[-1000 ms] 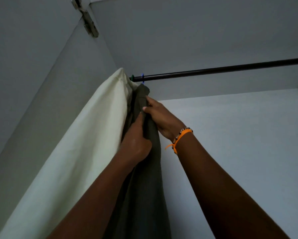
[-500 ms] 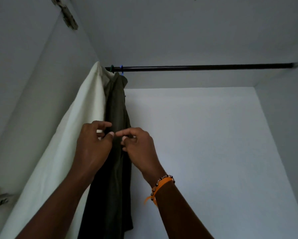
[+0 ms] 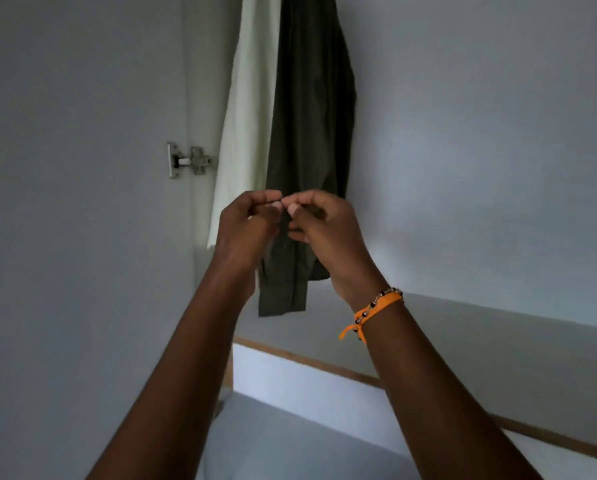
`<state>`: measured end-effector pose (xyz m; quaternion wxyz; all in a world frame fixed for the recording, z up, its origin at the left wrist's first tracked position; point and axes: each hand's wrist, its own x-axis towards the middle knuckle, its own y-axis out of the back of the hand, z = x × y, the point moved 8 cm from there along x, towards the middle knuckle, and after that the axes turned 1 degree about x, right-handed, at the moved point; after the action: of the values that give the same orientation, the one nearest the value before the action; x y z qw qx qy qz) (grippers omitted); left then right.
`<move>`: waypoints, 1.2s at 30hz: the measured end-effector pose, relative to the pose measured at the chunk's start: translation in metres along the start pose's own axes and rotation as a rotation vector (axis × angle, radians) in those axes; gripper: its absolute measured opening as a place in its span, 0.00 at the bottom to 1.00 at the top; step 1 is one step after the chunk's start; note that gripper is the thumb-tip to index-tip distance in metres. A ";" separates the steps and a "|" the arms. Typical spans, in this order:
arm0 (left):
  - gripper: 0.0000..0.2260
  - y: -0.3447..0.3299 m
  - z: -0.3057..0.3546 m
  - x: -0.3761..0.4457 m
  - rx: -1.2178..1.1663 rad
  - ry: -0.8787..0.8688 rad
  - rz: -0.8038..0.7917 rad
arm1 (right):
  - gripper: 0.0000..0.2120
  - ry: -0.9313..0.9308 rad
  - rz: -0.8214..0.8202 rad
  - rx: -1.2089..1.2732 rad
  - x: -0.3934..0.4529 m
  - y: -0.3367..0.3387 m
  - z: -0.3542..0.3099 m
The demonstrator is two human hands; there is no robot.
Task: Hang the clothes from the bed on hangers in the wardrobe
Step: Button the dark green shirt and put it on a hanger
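since half a second earlier both hands had slid down the dark green garment [image 3: 311, 109], from its middle toward its lower part, and the rail had left the frame. left hand [image 3: 247, 225] and right hand [image 3: 319, 230] met at frame centre, fingertips pinching its front edges together. it hung lengthwise from top centre, running up from the grip, beside a cream garment [image 3: 245, 109]. what they pinched was too small to tell; hangers were cut off above.

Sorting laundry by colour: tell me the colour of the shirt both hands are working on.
Dark olive green shirt, plain, shown in the head view.
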<state>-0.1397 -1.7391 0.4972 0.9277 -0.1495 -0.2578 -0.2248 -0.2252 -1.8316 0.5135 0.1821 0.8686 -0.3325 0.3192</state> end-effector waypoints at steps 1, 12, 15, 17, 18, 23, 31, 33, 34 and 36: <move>0.07 0.014 -0.006 -0.021 -0.014 0.044 0.018 | 0.06 -0.035 -0.018 0.021 -0.020 -0.012 0.004; 0.11 0.210 -0.051 -0.217 -0.028 0.389 0.344 | 0.11 -0.339 -0.268 0.217 -0.230 -0.188 0.025; 0.11 0.280 -0.043 -0.272 0.023 0.437 0.453 | 0.09 -0.417 -0.371 0.297 -0.292 -0.246 0.010; 0.10 0.328 -0.035 -0.312 0.039 0.466 0.530 | 0.08 -0.474 -0.445 0.331 -0.337 -0.286 -0.003; 0.08 0.353 -0.028 -0.334 0.047 0.480 0.576 | 0.07 -0.496 -0.487 0.339 -0.360 -0.306 -0.012; 0.07 0.470 0.020 -0.450 0.074 0.524 0.797 | 0.06 -0.561 -0.722 0.391 -0.479 -0.408 -0.066; 0.08 0.634 0.095 -0.632 0.141 0.525 1.219 | 0.12 -0.597 -1.136 0.470 -0.660 -0.567 -0.165; 0.08 0.665 0.115 -0.671 0.151 0.515 1.331 | 0.08 -0.546 -1.227 0.471 -0.699 -0.600 -0.192; 0.08 0.681 0.125 -0.690 0.161 0.513 1.376 | 0.08 -0.547 -1.275 0.485 -0.718 -0.617 -0.204; 0.10 0.711 0.142 -0.721 0.180 0.508 1.444 | 0.08 -0.560 -1.347 0.506 -0.752 -0.649 -0.226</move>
<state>-0.3985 -0.8306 0.1058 0.8837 -0.1484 0.1074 0.4308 -0.3052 -0.9027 0.1032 0.0418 0.9471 0.3172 -0.0259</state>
